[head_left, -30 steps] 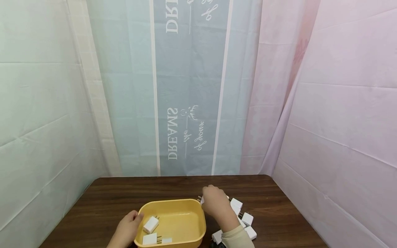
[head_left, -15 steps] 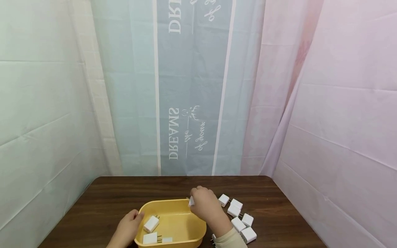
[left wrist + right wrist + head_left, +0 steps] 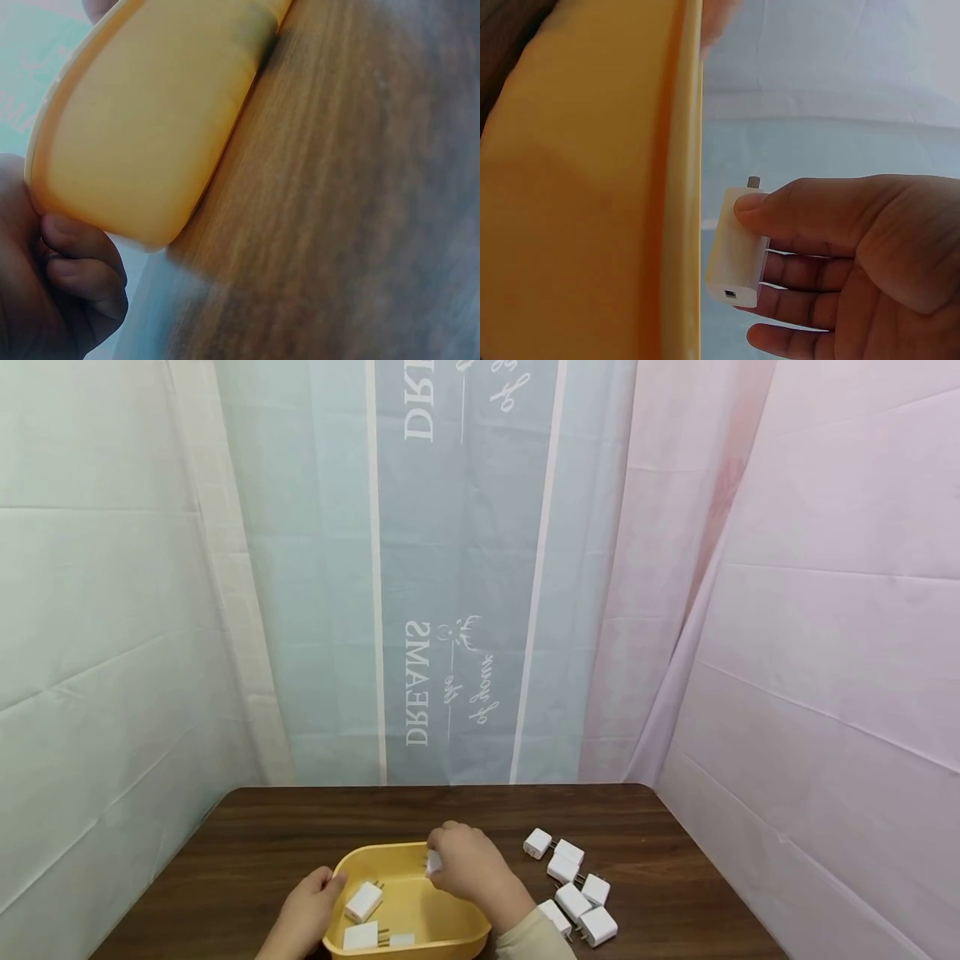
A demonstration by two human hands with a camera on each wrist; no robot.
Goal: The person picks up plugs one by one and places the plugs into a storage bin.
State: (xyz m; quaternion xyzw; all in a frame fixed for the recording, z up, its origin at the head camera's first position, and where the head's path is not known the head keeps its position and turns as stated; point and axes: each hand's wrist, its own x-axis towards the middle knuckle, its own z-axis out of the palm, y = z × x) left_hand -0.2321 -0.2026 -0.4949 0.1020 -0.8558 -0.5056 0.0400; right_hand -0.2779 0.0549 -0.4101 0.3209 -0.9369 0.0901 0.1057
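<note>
In the head view, my left hand (image 3: 306,906) grips the left rim of a yellow plastic bin (image 3: 420,897). Its curled fingers press against the bin wall in the left wrist view. My right hand (image 3: 471,867) pinches a white plug-in charger (image 3: 737,247) between thumb and fingers, above the bin's far right part. A prong and a small port show on this charger in the right wrist view. Inside the bin, at its left and front, lie a white charger (image 3: 364,902), a second charger (image 3: 362,936) and a smaller white piece (image 3: 402,939), partly cut off by the front rim.
Several white chargers, among them one charger (image 3: 537,843) at the back and another charger (image 3: 597,927) at the front, lie loosely on the dark wooden table (image 3: 645,860) right of the bin. Fabric curtains (image 3: 465,610) hang behind and at both sides.
My right hand has carried the charger leftward from the table, across the bin's right rim, to above its inside. The left hand keeps its grip on the rim.
</note>
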